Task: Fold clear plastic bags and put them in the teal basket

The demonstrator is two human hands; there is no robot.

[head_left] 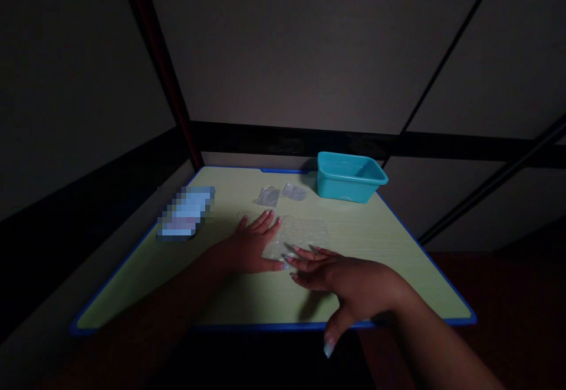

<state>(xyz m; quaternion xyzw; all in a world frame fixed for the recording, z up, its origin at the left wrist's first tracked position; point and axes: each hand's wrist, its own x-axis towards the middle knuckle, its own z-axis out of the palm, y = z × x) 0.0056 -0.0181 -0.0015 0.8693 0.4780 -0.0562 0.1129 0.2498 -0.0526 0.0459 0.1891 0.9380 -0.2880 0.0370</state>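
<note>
A clear, wrinkled plastic sheet or bag (305, 230) lies flat in the middle of the pale yellow table (375, 260). My left hand (254, 245) rests on its left part, palm down with the fingers spread. Over the near right edge of the plastic is my right hand (349, 281), fingers stretched toward the left hand and thumb pointing down and out past the table's front edge. Whether the right fingertips touch the plastic I cannot tell. Neither hand grips anything. Beyond the plastic lie two small clear packets, one on the left (268, 196) and one on the right (294, 192).
A turquoise plastic basin (349, 180) stands at the table's back right corner. On the left side lies a blurred-out, phone-like rectangle (188, 213). The table has a blue rim (265, 327), and a panelled wall (283, 53) rises behind it. The light is dim.
</note>
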